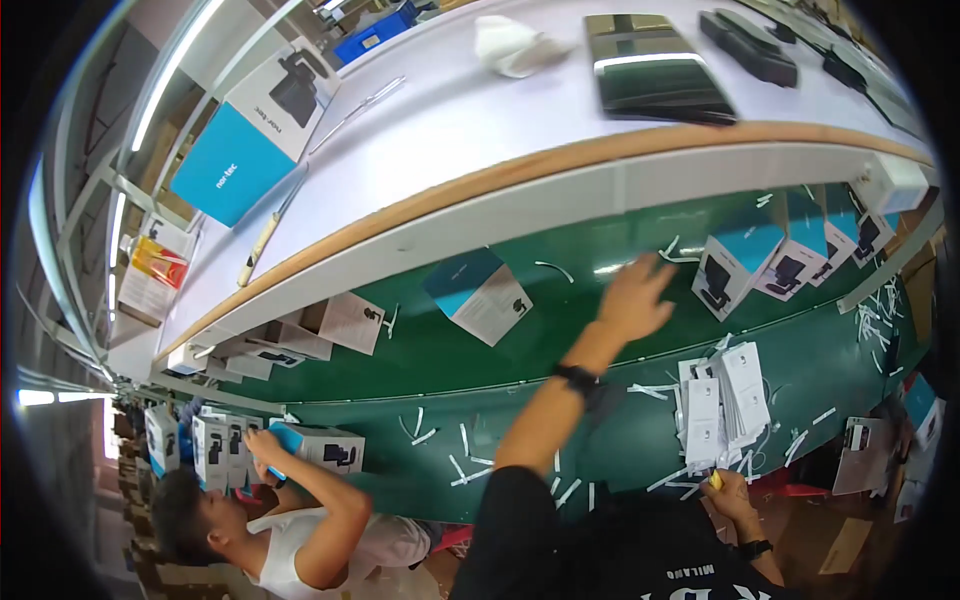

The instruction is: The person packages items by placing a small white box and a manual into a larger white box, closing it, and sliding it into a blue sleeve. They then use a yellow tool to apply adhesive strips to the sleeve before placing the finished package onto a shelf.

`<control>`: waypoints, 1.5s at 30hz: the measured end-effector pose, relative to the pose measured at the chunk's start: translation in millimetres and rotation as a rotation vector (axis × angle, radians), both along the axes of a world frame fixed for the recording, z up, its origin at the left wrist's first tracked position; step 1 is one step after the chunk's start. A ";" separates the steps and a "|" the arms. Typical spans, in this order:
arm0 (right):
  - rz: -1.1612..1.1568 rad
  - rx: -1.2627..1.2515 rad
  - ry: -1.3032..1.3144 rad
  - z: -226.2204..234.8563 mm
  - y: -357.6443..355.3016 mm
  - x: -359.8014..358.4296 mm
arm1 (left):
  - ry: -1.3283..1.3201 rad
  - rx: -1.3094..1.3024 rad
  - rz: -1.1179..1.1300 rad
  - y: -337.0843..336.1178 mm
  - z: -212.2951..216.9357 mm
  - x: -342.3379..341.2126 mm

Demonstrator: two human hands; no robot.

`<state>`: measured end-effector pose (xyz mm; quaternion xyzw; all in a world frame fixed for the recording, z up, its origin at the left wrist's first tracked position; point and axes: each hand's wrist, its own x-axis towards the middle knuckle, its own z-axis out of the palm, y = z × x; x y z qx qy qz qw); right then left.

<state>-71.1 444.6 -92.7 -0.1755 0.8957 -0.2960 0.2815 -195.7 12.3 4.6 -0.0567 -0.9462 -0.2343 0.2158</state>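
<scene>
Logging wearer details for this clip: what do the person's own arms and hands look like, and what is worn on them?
Both forearms are bare, with no gloves. The left hand has a dark band at its wrist, and the short black sleeve of a dark top covers the upper arm. The right hand also has a dark wristband. No rings or other markings can be made out.

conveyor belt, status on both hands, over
Left hand open, reaching for white-and-blue box. Right hand beside the leaflet stack. Paper strips litter the green belt.
</scene>
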 end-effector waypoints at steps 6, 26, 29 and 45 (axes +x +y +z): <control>0.346 0.212 -0.130 -61.7 -47.6 -46.6 | -0.115 -1.045 0.830 -402.5 -85.5 298.8; -0.557 0.332 0.239 -5.8 -18.1 -151.3 | -0.133 -0.840 0.737 -308.2 -10.8 401.0; -0.489 0.318 0.323 -11.1 -16.5 -168.4 | -0.237 -0.629 0.757 -176.7 13.8 393.9; -0.146 -0.094 0.605 105.6 14.6 -221.9 | 0.052 0.022 0.256 190.2 -28.6 248.9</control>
